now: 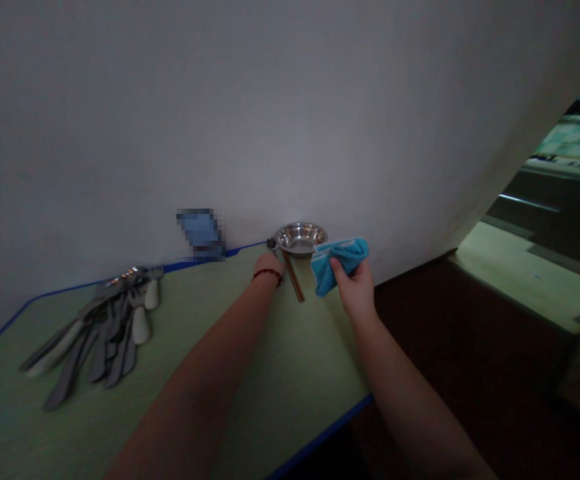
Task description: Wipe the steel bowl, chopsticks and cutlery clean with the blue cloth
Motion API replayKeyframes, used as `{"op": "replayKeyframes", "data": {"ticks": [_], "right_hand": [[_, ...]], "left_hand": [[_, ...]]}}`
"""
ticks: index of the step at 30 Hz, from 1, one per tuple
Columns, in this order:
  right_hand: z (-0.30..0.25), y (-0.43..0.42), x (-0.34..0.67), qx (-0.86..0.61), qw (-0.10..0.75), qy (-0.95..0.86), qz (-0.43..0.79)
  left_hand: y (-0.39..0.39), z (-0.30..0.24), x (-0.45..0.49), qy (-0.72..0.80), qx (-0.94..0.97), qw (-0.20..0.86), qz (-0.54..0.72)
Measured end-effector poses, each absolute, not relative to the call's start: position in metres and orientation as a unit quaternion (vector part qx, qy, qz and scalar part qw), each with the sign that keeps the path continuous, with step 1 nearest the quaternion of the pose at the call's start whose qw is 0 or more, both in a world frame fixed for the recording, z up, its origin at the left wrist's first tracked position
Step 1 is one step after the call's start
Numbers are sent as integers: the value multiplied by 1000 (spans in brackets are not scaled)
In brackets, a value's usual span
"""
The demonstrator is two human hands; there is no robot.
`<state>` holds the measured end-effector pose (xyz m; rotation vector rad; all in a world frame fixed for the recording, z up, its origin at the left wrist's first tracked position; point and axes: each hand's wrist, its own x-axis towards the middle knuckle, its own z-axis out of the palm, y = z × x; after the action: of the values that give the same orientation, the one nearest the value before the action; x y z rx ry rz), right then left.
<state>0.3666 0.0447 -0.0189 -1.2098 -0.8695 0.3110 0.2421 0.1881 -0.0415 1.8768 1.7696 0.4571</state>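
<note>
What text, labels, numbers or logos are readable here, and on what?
None readable. The blue item by the wall is pixelated, so any print on it can't be read; the cutlery, steel bowl and blue cloth show no legible marks.

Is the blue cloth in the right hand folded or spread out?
Folded: the blue cloth is doubled into a layered pad, with stacked edges showing, pinched in the right hand.

Bare left forearm [205,360], bare right forearm [405,380], 1 thin dark-red cord bracelet [267,274], left wrist [261,288]
</note>
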Motion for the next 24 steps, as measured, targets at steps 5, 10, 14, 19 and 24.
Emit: {"op": "replayKeyframes", "data": {"ticks": [5, 10, 14, 19, 24], "right_hand": [[-19, 44, 366, -543, 724, -400, 146], [-19, 45, 367, -550, 721, -397, 142], [-19, 44, 367, -549, 721, -396, 146], [-21, 46, 367, -538, 730, -390, 159], [-21, 50, 362, -441, 778, -318, 316]], "left_hand": [[191, -46, 240, 646, 702, 251, 161], [194, -46, 237, 638, 719, 237, 138], [191, -41, 237, 641, 730, 215, 102], [188, -38, 238, 644, 740, 181, 73], [186, -37, 233, 643, 744, 165, 73]]}}
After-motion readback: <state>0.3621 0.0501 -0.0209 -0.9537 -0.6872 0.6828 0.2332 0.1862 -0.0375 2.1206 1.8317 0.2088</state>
